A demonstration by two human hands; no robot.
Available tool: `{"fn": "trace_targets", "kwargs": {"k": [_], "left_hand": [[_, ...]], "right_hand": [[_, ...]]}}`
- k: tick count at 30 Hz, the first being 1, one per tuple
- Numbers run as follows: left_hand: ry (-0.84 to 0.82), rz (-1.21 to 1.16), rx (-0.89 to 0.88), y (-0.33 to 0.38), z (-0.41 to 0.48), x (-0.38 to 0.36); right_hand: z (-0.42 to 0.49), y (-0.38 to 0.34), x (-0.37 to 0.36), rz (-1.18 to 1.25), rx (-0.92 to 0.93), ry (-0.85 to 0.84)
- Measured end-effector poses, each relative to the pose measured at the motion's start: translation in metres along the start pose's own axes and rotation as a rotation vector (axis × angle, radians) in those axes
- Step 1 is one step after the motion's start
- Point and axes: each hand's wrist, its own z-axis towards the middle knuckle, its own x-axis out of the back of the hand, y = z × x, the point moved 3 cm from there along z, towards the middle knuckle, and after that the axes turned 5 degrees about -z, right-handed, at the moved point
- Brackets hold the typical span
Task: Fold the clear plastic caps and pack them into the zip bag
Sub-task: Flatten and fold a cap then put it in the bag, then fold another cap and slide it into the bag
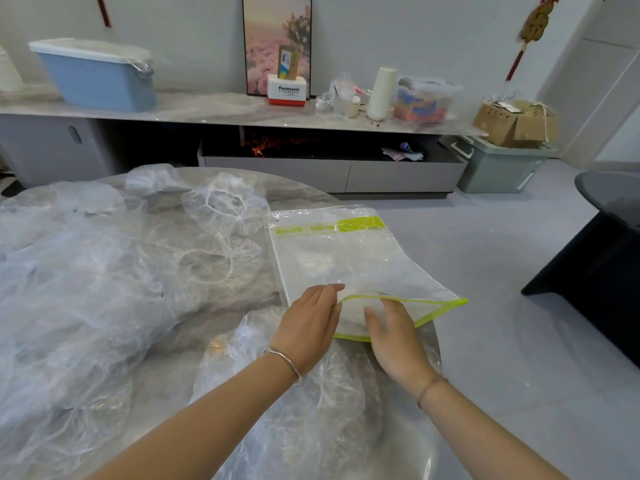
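At the 3 o'clock edge of the round table [180, 341], the zip bag [346, 258] is laid flat, its green-edged mouth turned toward 6 o'clock. The mouth's upper lip is pinched by the left hand [308, 327], while the straight fingers of the right hand [394, 336] are slid inside onto a folded cap [349, 318]. Loose clear caps [86, 289] are heaped from 9 to 12 o'clock, and a further cap [311, 427] is spread at 6 o'clock.
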Motion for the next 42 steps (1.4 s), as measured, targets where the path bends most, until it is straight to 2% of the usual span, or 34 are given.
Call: {"fn": "trace_targets", "kwargs": {"k": [2, 5, 7, 9, 15, 21, 27, 31, 35, 39, 42], "left_hand": [[-0.032, -0.011, 0.005, 0.000, 0.001, -0.004], [-0.105, -0.070, 0.047, -0.001, -0.003, -0.010], [-0.183, -0.075, 0.060, -0.004, -0.007, -0.016], [-0.279, -0.052, 0.068, -0.007, -0.011, -0.020], [-0.458, 0.084, 0.077, -0.007, -0.012, -0.023], [-0.403, 0.048, 0.102, -0.012, -0.011, -0.018], [-0.400, -0.025, 0.164, -0.019, -0.008, -0.021], [-0.473, 0.063, 0.202, -0.016, -0.005, -0.020], [-0.417, 0.089, 0.231, -0.006, -0.010, 0.005], [-0.551, 0.260, 0.247, 0.010, -0.060, 0.040], [-0.666, 0.362, 0.308, 0.012, -0.100, 0.045]], "right_hand": [[-0.019, 0.007, 0.003, -0.185, 0.208, -0.074], [-0.034, 0.015, 0.003, -0.504, 0.427, -0.333], [-0.031, 0.020, 0.002, -0.610, 0.496, -0.411], [-0.024, 0.022, 0.000, -0.612, 0.511, -0.432], [0.006, 0.017, -0.017, -0.592, 0.471, -0.497], [0.022, 0.013, -0.023, -0.572, 0.448, -0.498], [-0.004, 0.024, -0.006, -0.533, 0.472, -0.501], [-0.030, 0.024, 0.015, -0.401, 0.477, -0.415], [-0.051, 0.016, 0.025, -0.318, 0.412, -0.395], [-0.073, -0.012, 0.022, -0.289, 0.377, -0.432], [-0.086, -0.024, 0.003, -0.251, 0.253, -0.489]]}}
